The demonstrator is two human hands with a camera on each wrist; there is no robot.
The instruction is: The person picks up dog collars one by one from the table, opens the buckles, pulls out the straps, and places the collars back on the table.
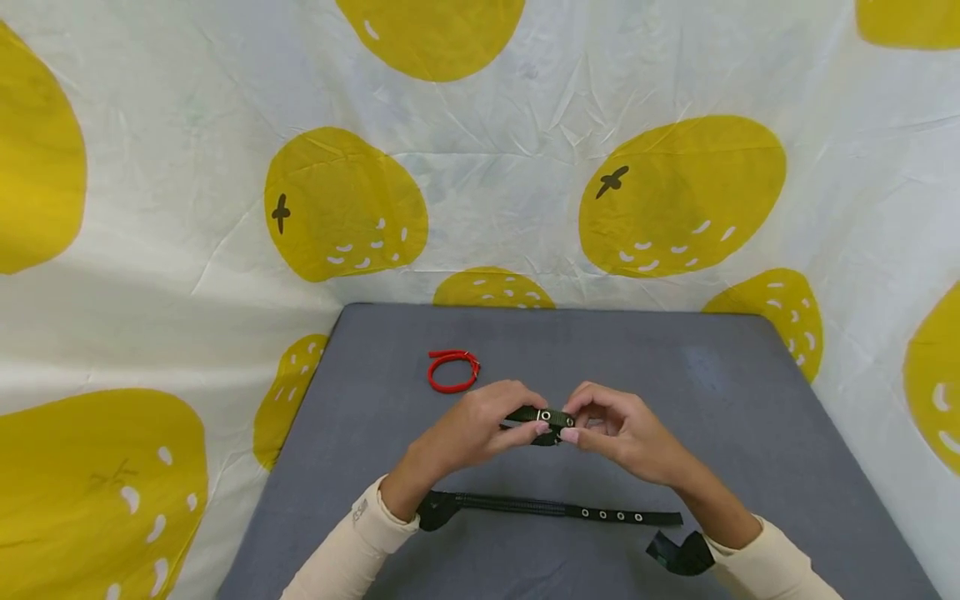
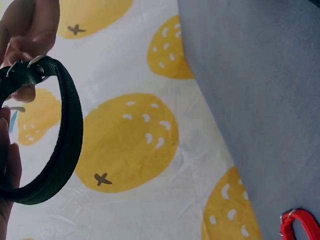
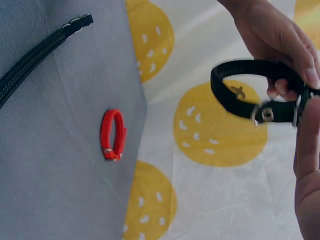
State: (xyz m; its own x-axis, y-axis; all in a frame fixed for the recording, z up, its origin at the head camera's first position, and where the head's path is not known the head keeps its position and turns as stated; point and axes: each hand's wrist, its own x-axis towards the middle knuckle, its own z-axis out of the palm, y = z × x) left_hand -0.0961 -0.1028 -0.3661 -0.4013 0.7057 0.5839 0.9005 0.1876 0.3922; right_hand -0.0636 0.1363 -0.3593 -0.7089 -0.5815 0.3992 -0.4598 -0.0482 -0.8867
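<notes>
Both hands hold a dark green buckled collar [image 1: 551, 415], bent into a loop and raised over the table. My left hand [image 1: 480, 427] pinches one side between thumb and fingers. At the other end, my right hand [image 1: 633, 435] pinches the strap by its metal eyelets. In the left wrist view the loop [image 2: 72, 125] stands wide, its metal buckle near the right hand's fingers [image 2: 30, 47]. The right wrist view shows a D-ring and a metal fitting on the band [image 3: 235, 105], beside the buckle; the strap's tip is hidden behind the fingers.
A red collar [image 1: 444, 388], fastened in a ring, lies farther back on the grey table [image 1: 360, 375]. Nearer the person, a black collar [image 1: 513, 504] with several eyelets lies stretched out. Black wrist-worn pieces [image 1: 682, 557] hang by the cuffs. Lemon-print cloth [image 1: 495, 208] surrounds the table.
</notes>
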